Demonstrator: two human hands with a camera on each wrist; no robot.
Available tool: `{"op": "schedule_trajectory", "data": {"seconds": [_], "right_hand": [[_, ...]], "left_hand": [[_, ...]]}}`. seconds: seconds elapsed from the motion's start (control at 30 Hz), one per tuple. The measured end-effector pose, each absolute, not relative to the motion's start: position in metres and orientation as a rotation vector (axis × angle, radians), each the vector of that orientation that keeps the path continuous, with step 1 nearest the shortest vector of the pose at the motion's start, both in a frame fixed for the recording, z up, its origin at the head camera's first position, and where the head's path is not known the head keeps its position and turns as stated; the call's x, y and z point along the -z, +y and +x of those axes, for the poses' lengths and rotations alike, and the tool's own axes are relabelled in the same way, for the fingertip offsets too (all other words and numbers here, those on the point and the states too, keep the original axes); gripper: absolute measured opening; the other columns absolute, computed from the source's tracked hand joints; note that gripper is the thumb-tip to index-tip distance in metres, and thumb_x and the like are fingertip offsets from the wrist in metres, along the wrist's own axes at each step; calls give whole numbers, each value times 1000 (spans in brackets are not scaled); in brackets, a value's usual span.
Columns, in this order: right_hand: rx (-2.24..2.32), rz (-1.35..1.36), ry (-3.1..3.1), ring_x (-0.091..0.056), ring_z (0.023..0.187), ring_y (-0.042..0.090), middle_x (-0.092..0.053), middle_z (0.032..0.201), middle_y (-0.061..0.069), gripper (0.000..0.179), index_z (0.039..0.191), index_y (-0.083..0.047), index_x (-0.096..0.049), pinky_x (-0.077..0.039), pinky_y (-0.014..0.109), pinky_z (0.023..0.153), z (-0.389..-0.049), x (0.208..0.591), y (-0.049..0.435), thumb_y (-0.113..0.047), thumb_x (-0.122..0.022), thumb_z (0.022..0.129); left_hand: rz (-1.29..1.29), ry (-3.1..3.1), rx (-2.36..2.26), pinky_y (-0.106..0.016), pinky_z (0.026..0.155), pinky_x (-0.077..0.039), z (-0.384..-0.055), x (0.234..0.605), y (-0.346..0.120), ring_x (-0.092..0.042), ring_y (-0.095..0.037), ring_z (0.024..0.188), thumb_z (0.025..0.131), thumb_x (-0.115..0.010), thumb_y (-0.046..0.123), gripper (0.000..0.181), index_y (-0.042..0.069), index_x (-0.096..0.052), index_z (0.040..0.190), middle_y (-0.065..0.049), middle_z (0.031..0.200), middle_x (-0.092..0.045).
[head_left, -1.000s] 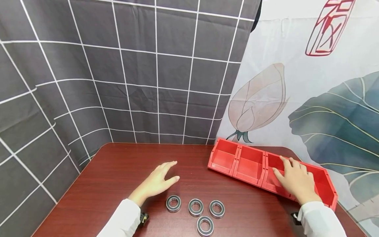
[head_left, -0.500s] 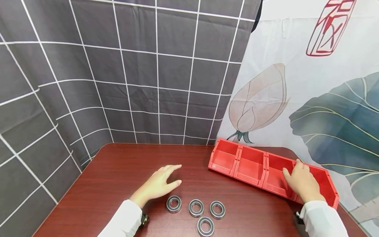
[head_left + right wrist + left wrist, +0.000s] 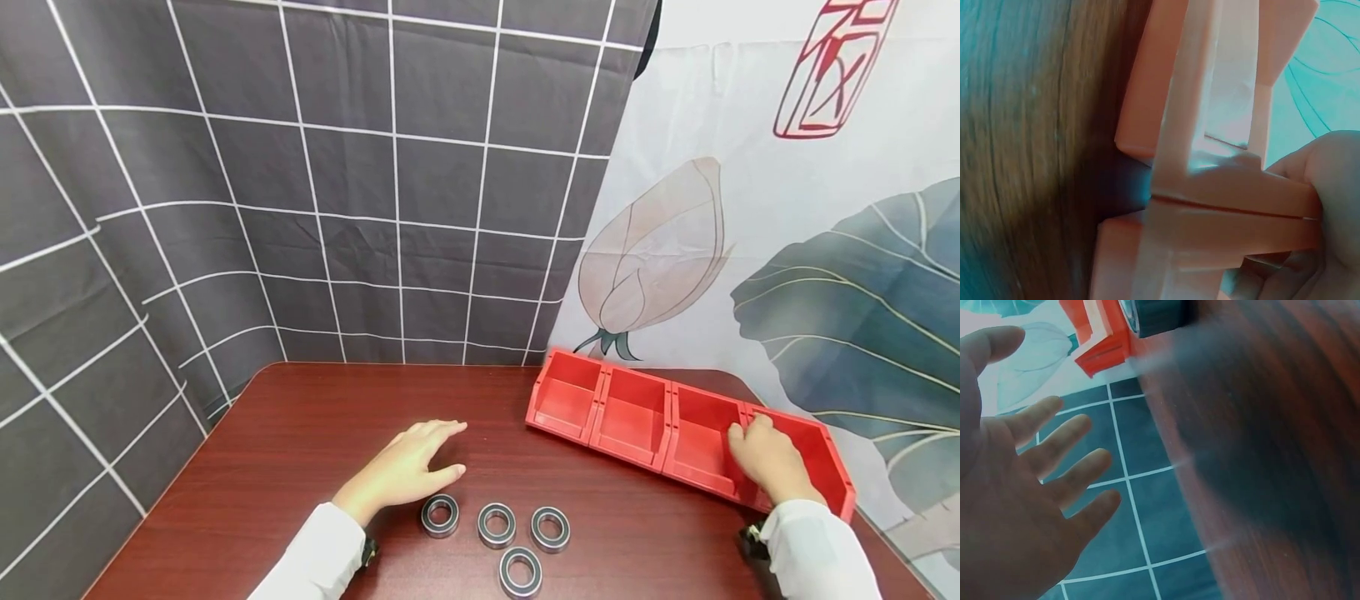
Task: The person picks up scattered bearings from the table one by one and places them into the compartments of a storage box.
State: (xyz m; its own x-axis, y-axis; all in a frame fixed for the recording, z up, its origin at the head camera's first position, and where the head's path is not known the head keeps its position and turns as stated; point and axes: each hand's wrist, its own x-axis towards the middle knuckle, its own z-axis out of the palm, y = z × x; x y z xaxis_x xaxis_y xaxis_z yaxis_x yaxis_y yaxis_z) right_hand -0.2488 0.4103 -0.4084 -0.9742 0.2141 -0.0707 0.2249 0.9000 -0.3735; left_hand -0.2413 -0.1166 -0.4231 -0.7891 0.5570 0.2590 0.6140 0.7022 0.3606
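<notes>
Four joined red storage bins (image 3: 633,450) stand in a slanted row at the right of the table. In the head view my right hand (image 3: 772,462) is at the divider between the two rightmost bins. The right wrist view shows its thumb and fingers on either side of the paired bin walls (image 3: 1229,212), gripping them; the fingertips are partly hidden. My left hand (image 3: 405,465) hovers over the table with fingers extended and thumb apart, holding nothing. Just below it lies a ball bearing (image 3: 427,520), with several more bearings (image 3: 497,542) to its right.
The reddish-brown wooden table (image 3: 315,417) ends at the back against a dark grey gridded cloth (image 3: 442,192). A white cloth with a printed flower and leaf (image 3: 862,308) hangs behind the bins. The bin row reaches close to the table's right edge.
My right hand has moved slightly right and down from above the bins, and its spread fingers have closed around the divider. My left hand has drifted a little right. The bearings stayed put.
</notes>
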Motion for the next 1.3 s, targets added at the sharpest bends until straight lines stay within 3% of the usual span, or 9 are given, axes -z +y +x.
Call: {"op": "schedule_trajectory", "data": {"seconds": [0.3, 0.53, 1.3], "right_hand": [[626, 321, 3032, -56, 81, 48, -43, 105, 46, 67, 126, 28, -19, -50, 63, 75, -252, 409, 404, -32, -34, 101], [660, 279, 3051, -56, 80, 45, -46, 103, 42, 60, 124, 25, -23, -49, 61, 75, -254, 410, 403, -30, -27, 100], [768, 141, 2989, -51, 101, 49, -33, 128, 46, 73, 139, 22, -13, -46, 63, 87, -274, 410, 380, -40, -29, 102]], "left_hand": [[-974, -2815, 647, -48, 107, -36, -243, 424, -117, -45, -24, 131, 92, -56, 51, 60, 20, -47, 143, -1, 141, -51], [-936, -2858, 695, -47, 105, -39, -244, 424, -123, -48, -22, 128, 93, -56, 50, 59, 22, -46, 143, -2, 138, -52], [-944, -2871, 809, -50, 106, -36, -242, 422, -150, -47, -25, 128, 93, -59, 45, 57, 13, -51, 139, -5, 136, -53]]}}
